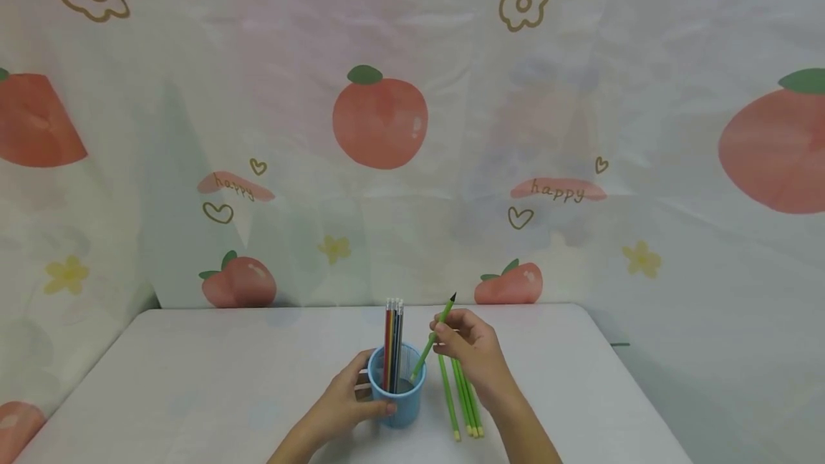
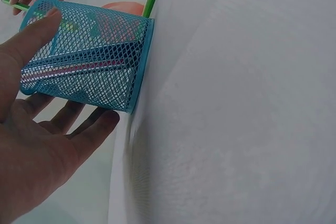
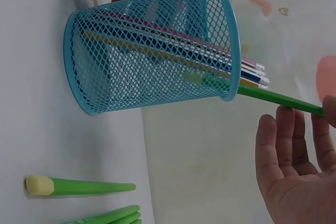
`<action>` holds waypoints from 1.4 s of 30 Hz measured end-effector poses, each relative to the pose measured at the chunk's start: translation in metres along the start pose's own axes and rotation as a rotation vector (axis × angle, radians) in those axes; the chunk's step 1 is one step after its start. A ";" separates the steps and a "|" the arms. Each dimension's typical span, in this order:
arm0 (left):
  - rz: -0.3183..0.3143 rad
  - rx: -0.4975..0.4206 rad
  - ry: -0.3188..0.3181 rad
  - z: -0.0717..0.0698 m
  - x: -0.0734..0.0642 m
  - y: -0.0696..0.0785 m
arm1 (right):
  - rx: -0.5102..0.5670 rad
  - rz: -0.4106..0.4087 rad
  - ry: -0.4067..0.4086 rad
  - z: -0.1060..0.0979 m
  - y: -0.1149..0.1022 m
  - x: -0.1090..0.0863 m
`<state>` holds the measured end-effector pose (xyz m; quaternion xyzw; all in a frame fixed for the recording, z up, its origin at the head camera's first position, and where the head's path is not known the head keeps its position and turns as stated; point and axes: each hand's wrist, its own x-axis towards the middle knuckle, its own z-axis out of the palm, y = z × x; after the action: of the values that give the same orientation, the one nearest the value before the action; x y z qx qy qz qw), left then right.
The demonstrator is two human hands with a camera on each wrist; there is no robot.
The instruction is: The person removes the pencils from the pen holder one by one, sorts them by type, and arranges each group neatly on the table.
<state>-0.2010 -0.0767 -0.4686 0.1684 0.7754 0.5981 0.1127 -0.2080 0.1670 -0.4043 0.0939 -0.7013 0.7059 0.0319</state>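
Observation:
A blue mesh pencil cup (image 1: 404,412) stands upright on the table, several dark, red and yellow pencils (image 3: 173,45) leaning inside it. My left hand (image 1: 344,399) grips the cup from its left side, thumb (image 2: 39,32) on the near wall and fingers around the far side. Between thumb and fingertips my right hand (image 1: 477,353) pinches a green pencil (image 1: 432,342), black tip up. Its pale yellow end (image 3: 194,76) is inside the cup's mouth, seen through the mesh in the right wrist view.
Several more green pencils (image 1: 465,399) lie on the white tabletop (image 1: 225,378), right of the cup and below my right hand. One of them lies slightly apart, nearer the cup. A printed cloth (image 1: 438,235) with fruit and flowers hangs behind the table.

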 end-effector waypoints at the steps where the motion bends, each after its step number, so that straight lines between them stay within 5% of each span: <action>1: 0.000 0.001 0.001 0.000 0.000 0.000 | 0.002 -0.004 -0.001 -0.001 -0.001 0.000; 24: 0.005 -0.019 0.000 0.000 0.000 0.002 | 0.251 0.079 0.012 -0.021 -0.011 0.003; 42: 0.001 -0.012 -0.004 0.000 0.001 -0.002 | 0.250 0.091 0.116 -0.038 -0.007 0.006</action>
<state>-0.2019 -0.0769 -0.4707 0.1692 0.7715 0.6024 0.1150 -0.2157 0.2047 -0.3961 0.0244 -0.6084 0.7927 0.0287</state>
